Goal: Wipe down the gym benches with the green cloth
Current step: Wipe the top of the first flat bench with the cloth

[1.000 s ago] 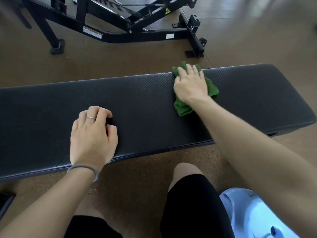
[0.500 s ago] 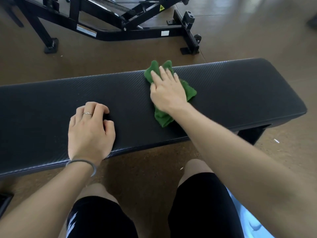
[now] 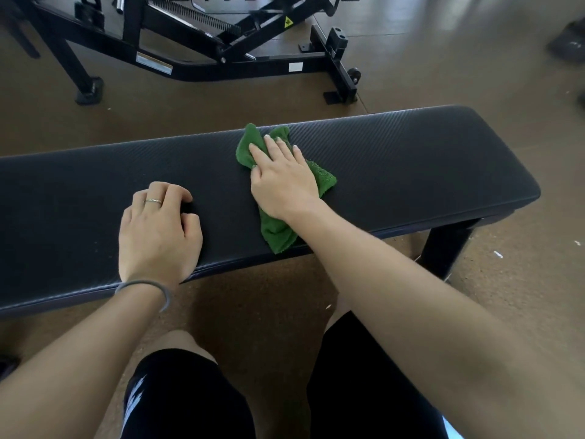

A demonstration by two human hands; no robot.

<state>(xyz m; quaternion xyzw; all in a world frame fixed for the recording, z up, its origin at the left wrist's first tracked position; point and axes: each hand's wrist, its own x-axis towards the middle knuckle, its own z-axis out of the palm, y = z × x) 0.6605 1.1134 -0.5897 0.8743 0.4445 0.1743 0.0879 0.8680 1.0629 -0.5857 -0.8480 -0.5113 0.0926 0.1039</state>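
— While my right hand (image 3: 285, 182) presses flat on the green cloth (image 3: 321, 177), where would you say I am in the job?

— Mid-wipe, I'd judge. The cloth lies bunched on the black padded counter (image 3: 411, 160), a little right of its middle, reaching from the far edge nearly to the near one. What is your grip doing?

— On the right there is no real grip: my fingers (image 3: 275, 147) lie straight and spread over the cloth, pushing it down onto the pad. My left hand (image 3: 158, 229) rests on the counter near its front edge, fingers loosely curled, holding nothing, only bracing me.

— And what does the next move call for?

— Even pressure, I think, and a sweep along the pad's length. The stretch beyond my left hand looks not yet covered, so that hand would have to lift clear. The cloth's tail hangs near the front edge, so I'd gather it under my palm to stop it slipping off. The black machine frame (image 3: 196, 64) on the floor behind may want wiping afterwards.
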